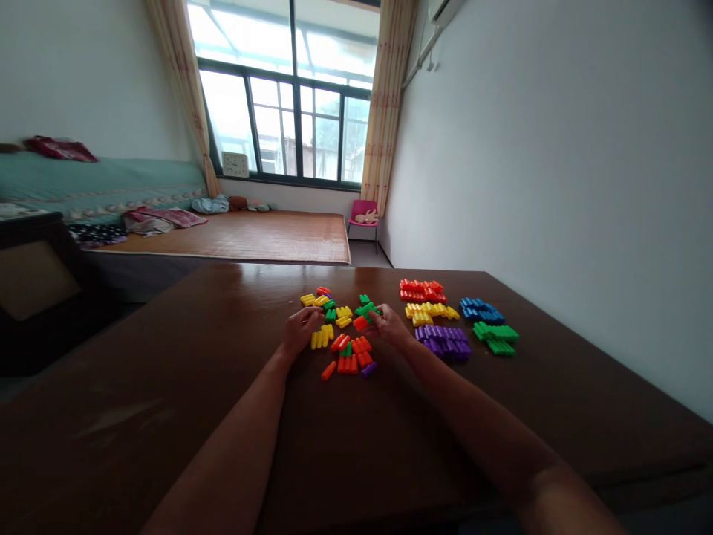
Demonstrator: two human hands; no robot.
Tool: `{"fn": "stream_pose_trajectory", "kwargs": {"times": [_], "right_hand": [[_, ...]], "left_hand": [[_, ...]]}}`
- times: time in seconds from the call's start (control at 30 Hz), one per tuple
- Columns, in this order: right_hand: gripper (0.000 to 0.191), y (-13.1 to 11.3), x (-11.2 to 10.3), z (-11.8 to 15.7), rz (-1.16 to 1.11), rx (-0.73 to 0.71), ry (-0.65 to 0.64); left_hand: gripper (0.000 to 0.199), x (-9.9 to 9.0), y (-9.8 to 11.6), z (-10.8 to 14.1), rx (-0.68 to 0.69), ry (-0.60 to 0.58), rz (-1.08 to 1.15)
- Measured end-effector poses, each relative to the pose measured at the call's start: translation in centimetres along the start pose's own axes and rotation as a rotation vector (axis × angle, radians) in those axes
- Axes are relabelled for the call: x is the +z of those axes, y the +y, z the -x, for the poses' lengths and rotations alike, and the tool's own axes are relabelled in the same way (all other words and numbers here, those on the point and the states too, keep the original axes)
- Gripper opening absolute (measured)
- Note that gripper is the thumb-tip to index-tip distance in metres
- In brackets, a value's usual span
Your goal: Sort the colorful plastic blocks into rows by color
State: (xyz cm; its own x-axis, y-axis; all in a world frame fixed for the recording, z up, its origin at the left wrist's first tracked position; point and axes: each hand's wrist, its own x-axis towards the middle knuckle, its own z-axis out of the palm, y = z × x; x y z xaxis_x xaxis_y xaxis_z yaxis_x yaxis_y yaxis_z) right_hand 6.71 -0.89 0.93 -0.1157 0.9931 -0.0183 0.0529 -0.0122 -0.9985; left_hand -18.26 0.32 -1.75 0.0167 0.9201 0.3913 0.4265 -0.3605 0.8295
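Note:
On the dark brown table, a mixed cluster of small ridged plastic building blocks lies between my two hands. My right hand [388, 327] pinches a green block [368, 310] at the cluster's right side, with an orange block [361, 323] just under the fingertips. My left hand [301, 330] is closed, its fingers curled beside yellow blocks [322, 337]; whatever it may hold is hidden. Nearer to me lie orange blocks [347, 364], a loose orange block [329, 371] and a purple block [368, 369]. More yellow blocks [344, 316] sit in the middle.
Right of my right hand are blocks grouped by colour: red-orange [422, 290], yellow [431, 313], purple [443, 342], blue [481, 310] and green [497, 336]. Beyond the table [183, 416] stand a bed [267, 234] and a pink chair [364, 210]. A white wall runs along the right.

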Motion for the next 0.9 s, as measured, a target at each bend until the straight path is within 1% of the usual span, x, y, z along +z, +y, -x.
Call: {"fn": "stream_pose_trajectory", "kwargs": {"times": [0.07,0.13,0.2,0.27,0.33,0.37,0.43,0.47,0.53,0.6,0.63,0.7,0.77,0.83,0.87,0.9], "right_hand": [[0.028,-0.2,1.4,-0.2,-0.066,-0.05,-0.034],[0.034,-0.3,3.1,-0.5,-0.105,-0.101,-0.075],[0.039,-0.3,4.8,-0.8,-0.095,-0.148,-0.102],[0.04,-0.5,5.8,-1.0,-0.052,-0.203,-0.075],[0.04,-1.0,6.0,-0.9,-0.038,-0.268,0.032],[0.04,-1.5,5.6,-0.8,-0.056,-0.299,0.097],[0.04,-2.5,3.9,-0.4,-0.114,-0.344,0.193],[0.04,-3.0,2.6,0.0,-0.132,-0.355,0.217],[0.041,-3.8,-0.9,0.7,-0.122,-0.371,0.247],[0.044,-4.0,-5.4,1.6,-0.061,-0.388,0.325],[0.046,-3.8,-8.0,2.1,-0.022,-0.398,0.39],[0.049,-2.9,-13.9,3.4,0.074,-0.409,0.558],[0.051,-1.2,-20.4,5.0,0.186,-0.406,0.783],[0.056,1.2,-26.9,7.1,0.33,-0.379,1.042],[0.058,2.6,-29.8,8.3,0.404,-0.363,1.172],[0.057,4.1,-32.3,9.5,0.492,-0.331,1.257]], "left_hand": [[0.04,0.2,0.5,0.2,0.046,-0.014,0.053],[0.044,0.4,0.8,0.3,0.065,-0.076,0.087],[0.047,0.6,1.0,0.4,0.064,-0.138,0.155],[0.051,0.7,1.1,0.4,0.04,-0.171,0.228],[0.054,0.5,1.2,0.4,0.005,-0.158,0.251],[0.054,0.4,1.2,0.4,-0.007,-0.135,0.245],[0.055,0.1,1.2,0.4,-0.015,-0.087,0.217],[0.054,0.0,1.2,0.4,-0.018,-0.07,0.195],[0.053,-0.1,1.0,0.4,-0.031,-0.064,0.11],[0.05,-0.1,0.5,0.3,-0.05,-0.081,-0.021],[0.048,-0.1,0.3,0.2,-0.055,-0.093,-0.084],[0.045,-0.1,-0.2,0.1,-0.053,-0.107,-0.171],[0.044,-0.1,-0.3,0.0,-0.052,-0.107,-0.207],[0.044,-0.2,-0.2,0.0,-0.064,-0.103,-0.223],[0.043,-0.3,0.0,0.0,-0.073,-0.102,-0.226],[0.043,-0.3,0.1,0.0,-0.082,-0.103,-0.225]]}}
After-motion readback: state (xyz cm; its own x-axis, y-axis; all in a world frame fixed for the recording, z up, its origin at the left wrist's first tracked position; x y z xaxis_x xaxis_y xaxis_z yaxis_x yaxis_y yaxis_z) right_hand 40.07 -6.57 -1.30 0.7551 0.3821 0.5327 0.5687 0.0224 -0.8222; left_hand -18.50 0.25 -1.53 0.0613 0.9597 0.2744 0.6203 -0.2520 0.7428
